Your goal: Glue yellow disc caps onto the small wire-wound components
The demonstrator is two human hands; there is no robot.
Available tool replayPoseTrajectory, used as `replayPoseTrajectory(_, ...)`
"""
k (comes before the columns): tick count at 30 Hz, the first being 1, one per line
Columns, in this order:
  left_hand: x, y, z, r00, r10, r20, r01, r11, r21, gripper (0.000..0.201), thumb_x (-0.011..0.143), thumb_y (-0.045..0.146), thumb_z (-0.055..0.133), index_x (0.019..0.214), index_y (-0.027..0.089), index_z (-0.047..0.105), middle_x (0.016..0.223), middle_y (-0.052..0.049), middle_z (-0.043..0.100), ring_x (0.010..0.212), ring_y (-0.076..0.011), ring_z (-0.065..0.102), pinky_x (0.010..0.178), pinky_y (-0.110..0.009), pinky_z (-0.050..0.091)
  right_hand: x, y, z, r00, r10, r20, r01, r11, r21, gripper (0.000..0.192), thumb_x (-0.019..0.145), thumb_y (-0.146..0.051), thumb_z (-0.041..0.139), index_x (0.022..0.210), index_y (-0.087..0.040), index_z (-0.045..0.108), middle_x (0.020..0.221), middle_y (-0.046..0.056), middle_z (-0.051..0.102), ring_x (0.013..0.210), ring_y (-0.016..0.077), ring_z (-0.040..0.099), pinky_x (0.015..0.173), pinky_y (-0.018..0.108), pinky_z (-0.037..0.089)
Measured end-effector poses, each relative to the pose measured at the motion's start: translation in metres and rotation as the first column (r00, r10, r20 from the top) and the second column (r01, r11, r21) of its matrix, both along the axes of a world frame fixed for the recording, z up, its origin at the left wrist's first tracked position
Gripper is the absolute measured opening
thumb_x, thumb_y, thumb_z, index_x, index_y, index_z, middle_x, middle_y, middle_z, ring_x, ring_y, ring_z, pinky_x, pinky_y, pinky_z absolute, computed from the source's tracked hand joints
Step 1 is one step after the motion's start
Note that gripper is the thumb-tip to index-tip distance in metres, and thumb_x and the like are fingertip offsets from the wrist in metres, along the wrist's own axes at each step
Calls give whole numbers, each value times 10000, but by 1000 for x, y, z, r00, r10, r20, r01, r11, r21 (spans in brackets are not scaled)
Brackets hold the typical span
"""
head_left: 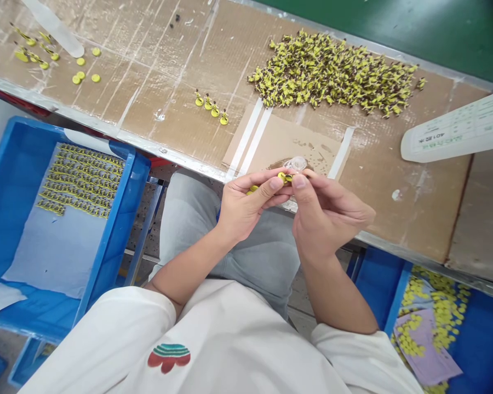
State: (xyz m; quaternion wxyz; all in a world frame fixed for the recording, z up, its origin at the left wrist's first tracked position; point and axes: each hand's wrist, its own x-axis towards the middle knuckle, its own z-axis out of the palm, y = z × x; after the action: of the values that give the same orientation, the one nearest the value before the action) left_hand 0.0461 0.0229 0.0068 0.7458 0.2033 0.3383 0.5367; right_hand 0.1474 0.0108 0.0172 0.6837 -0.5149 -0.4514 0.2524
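I've got both hands together at the near edge of the desk (148,60), just above the lap. The left hand (246,208) and right hand (324,216) meet thumb tip to thumb tip, pinching one small yellow part (285,177) between them, so it sits right at the fingertips. I see more yellow (252,189) tucked under the left fingers. Both forearms are bare and rise from white sleeves, wrists bent inward, the remaining fingers curled.

The desk top is scuffed brown cardboard with tape strips. Just past the hands, four small yellow pieces (211,106) stand in a short row. Toward the far edge lies a big loose heap of yellow-and-dark parts (332,74). At the far left corner I see flat yellow discs (84,68) scattered. A white printed sheet (456,131) pokes in from the right edge.

Below the desk, a blue bin (12,180) on the left holds neat rows of yellow parts (80,178) on a pale liner; another blue bin (485,339) on the right holds loose yellow discs.
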Motion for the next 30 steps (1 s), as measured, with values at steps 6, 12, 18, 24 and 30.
replayPoseTrajectory(6,-2,-4,1,990,88,-110,-85,996,34,249,716,366,847,936,256,810,952,-7,798,802,-161,765,777,-285,648,-1,1,-4,999,52,8,-52,999,10,98,815,-257,791,911,-251,776,935,15,771,886,208,748,910,434,623)
replayPoseTrajectory(12,-6,-13,15,970,128,-209,-106,988,112,268,782,363,794,1028,256,796,1066,-29,783,953,-220,757,850,-359,652,-3,5,-10,997,-26,76,25,1000,13,105,785,-285,807,862,-240,752,875,13,753,933,214,732,951,483,600)
replayPoseTrajectory(18,-8,-15,17,958,143,-247,-107,982,155,315,801,373,774,1092,255,776,1118,-32,770,957,-210,749,832,-351,654,-4,7,-9,995,-24,95,19,998,54,92,780,-263,803,852,-235,753,834,10,741,903,208,726,904,467,606)
replayPoseTrajectory(24,-15,-9,14,968,59,-246,-41,996,79,340,742,400,819,1039,234,797,739,-22,763,566,-88,657,507,-194,538,-6,8,-6,997,-7,76,4,999,44,91,770,-237,807,850,-240,764,870,17,751,901,204,723,945,483,579)
replayPoseTrajectory(30,-22,-8,10,952,112,-285,-100,993,56,290,732,390,828,989,256,808,512,41,625,378,-18,377,365,-192,275,-11,11,0,998,66,16,-65,997,-36,99,751,-272,828,808,-221,765,815,21,754,804,188,718,896,446,593)
